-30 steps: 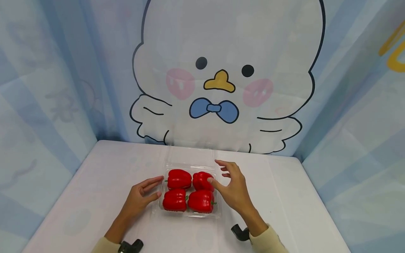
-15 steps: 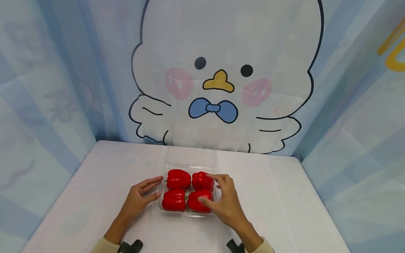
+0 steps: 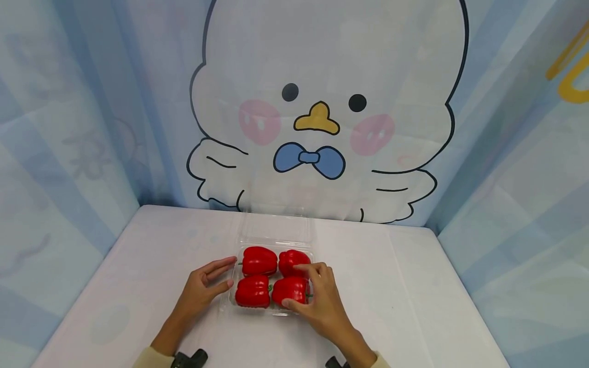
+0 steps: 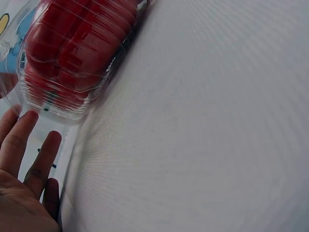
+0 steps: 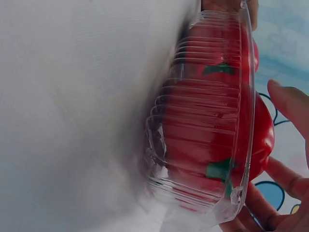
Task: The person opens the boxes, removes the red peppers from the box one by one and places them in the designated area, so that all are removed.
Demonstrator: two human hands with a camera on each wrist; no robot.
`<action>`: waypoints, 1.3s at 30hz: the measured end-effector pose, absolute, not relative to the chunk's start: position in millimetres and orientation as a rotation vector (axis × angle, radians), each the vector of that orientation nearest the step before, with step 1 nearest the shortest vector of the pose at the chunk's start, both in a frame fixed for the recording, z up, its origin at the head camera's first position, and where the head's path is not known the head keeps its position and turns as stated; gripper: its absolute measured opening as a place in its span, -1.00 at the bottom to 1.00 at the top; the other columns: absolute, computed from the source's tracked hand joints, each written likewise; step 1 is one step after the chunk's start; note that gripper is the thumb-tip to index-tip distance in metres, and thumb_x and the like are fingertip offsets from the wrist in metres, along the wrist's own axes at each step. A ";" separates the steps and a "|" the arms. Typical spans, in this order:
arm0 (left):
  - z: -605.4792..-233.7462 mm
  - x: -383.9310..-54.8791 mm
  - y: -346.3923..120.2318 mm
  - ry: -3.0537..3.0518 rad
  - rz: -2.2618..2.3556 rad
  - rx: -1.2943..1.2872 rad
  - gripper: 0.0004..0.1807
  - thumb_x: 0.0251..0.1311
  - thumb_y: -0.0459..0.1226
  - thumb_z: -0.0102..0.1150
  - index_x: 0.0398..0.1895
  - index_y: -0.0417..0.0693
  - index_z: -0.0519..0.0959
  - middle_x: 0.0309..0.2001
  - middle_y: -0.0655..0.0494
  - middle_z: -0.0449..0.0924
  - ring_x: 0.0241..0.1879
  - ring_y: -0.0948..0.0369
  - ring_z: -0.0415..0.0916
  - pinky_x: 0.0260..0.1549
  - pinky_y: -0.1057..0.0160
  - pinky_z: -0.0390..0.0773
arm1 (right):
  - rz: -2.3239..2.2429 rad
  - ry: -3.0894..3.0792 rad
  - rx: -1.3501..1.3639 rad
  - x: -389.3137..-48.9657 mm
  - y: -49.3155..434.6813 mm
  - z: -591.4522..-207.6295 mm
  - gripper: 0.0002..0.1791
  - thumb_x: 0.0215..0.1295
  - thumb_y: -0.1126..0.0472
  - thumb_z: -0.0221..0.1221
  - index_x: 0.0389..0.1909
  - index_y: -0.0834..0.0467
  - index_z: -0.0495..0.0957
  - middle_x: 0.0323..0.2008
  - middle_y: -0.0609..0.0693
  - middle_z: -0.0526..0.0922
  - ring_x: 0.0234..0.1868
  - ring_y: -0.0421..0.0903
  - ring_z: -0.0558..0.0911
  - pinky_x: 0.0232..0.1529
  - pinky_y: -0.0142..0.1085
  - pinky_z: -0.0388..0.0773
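Note:
Several red bell peppers (image 3: 259, 261) with green stems lie in a clear plastic clamshell box (image 5: 203, 111). My left hand (image 3: 202, 286) is at the box's left side, fingers extended and fingertips at its edge; the left wrist view shows those fingers (image 4: 17, 140) straight and spread beside the ribbed wall. Over the front right bell pepper (image 3: 289, 291) reaches my right hand (image 3: 324, 301), thumb at its near side and fingers at its far side. In the right wrist view a gap shows between the thumb (image 5: 289, 104) and the red peppers; fingertip contact is partly hidden.
The box's clear lid (image 3: 276, 228) stands open behind it, towards the back edge of the white table (image 3: 391, 286). A curtain with a cartoon bird (image 3: 322, 66) hangs behind, and blue-striped curtains (image 3: 529, 204) flank both sides. Black wrist mounts (image 3: 189, 359) sit near the sleeves.
My right hand has moved left and towards me, from beside the back right bell pepper to over the front right one. The left hand has kept its place by the box.

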State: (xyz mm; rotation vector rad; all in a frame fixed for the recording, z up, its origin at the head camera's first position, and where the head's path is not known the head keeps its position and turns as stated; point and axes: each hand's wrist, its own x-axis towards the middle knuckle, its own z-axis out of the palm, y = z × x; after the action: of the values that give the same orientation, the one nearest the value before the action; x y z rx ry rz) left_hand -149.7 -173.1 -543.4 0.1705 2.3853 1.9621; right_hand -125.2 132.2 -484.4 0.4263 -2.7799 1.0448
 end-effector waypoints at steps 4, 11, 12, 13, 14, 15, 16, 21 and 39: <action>-544.2 -150.2 -173.4 2.388 1.967 0.180 -0.36 0.35 -0.21 0.43 0.47 -0.05 0.50 0.46 0.03 0.56 0.55 -0.02 0.38 0.43 0.04 0.49 | 1.009 -2.825 0.427 -126.8 132.0 -484.8 -0.20 -0.02 -0.03 0.67 0.28 -0.13 0.54 0.11 -0.09 0.49 0.22 -0.13 0.42 0.15 -0.03 0.71; -545.6 -150.9 -173.8 2.394 1.972 0.200 -0.37 0.35 -0.22 0.43 0.47 -0.05 0.51 0.45 0.03 0.56 0.54 -0.01 0.40 0.42 0.04 0.49 | 1.007 -2.873 0.428 -127.7 132.3 -483.3 -0.19 -0.04 -0.02 0.68 0.28 -0.10 0.55 0.12 -0.08 0.47 0.25 -0.09 0.41 0.20 0.01 0.70; -545.7 -151.0 -174.0 2.396 1.969 0.205 -0.37 0.35 -0.22 0.43 0.47 -0.05 0.51 0.45 0.03 0.56 0.53 0.01 0.41 0.42 0.06 0.50 | 0.999 -2.878 0.437 -127.8 132.3 -483.1 -0.19 -0.04 -0.02 0.68 0.27 -0.08 0.56 0.11 -0.07 0.47 0.24 -0.08 0.42 0.18 0.01 0.70; -545.7 -151.1 -174.1 2.398 1.969 0.211 -0.37 0.35 -0.22 0.42 0.47 -0.05 0.51 0.45 0.02 0.56 0.53 0.04 0.42 0.41 0.08 0.51 | 0.995 -2.885 0.442 -127.9 132.2 -482.9 -0.19 -0.04 -0.02 0.68 0.27 -0.08 0.56 0.11 -0.07 0.47 0.23 -0.08 0.42 0.17 0.01 0.69; -545.7 -151.1 -174.2 2.399 1.971 0.217 -0.37 0.36 -0.22 0.42 0.47 -0.05 0.50 0.45 0.02 0.56 0.52 0.10 0.44 0.41 0.11 0.52 | 0.988 -2.892 0.445 -128.2 132.1 -482.8 -0.19 -0.05 -0.02 0.69 0.27 -0.07 0.56 0.09 -0.07 0.47 0.22 -0.09 0.42 0.17 0.01 0.69; -545.6 -151.1 -174.4 2.400 1.973 0.221 -0.37 0.36 -0.23 0.42 0.47 -0.06 0.50 0.45 0.02 0.56 0.50 0.17 0.46 0.40 0.15 0.53 | 0.987 -2.898 0.448 -128.4 132.0 -482.5 -0.19 -0.05 -0.02 0.69 0.27 -0.06 0.56 0.08 -0.07 0.46 0.21 -0.09 0.43 0.16 0.00 0.69; -545.7 -151.2 -174.7 2.402 1.974 0.227 -0.37 0.36 -0.23 0.42 0.47 -0.07 0.50 0.45 0.01 0.56 0.48 0.25 0.48 0.39 0.19 0.53 | 0.987 -2.905 0.449 -128.8 131.9 -482.4 -0.19 -0.06 -0.02 0.69 0.26 -0.06 0.57 0.07 -0.07 0.46 0.20 -0.09 0.43 0.16 0.00 0.69; -545.5 -151.2 -174.9 2.394 1.988 0.229 -0.38 0.35 -0.25 0.42 0.46 -0.09 0.50 0.45 -0.02 0.56 0.45 0.38 0.48 0.38 0.26 0.53 | 1.008 -2.909 0.456 -130.8 132.2 -482.9 -0.23 -0.06 -0.01 0.69 0.22 -0.02 0.61 0.02 -0.08 0.47 0.18 -0.09 0.47 0.19 0.01 0.69; -544.3 -150.7 -172.7 2.386 1.966 0.189 -0.37 0.35 -0.21 0.43 0.47 -0.05 0.50 0.46 0.02 0.55 0.54 0.00 0.40 0.39 0.23 0.52 | 1.249 -2.820 0.422 -133.0 142.6 -477.4 -0.29 -0.05 -0.09 0.67 0.17 -0.07 0.64 -0.04 -0.10 0.49 0.02 -0.11 0.56 -0.03 -0.18 0.79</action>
State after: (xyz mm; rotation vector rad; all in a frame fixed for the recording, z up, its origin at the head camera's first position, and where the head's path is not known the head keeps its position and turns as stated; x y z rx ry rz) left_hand -150.7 -172.7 -544.3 0.1885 2.3859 1.9658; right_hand -133.0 142.6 -477.4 0.4220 -2.8200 1.2489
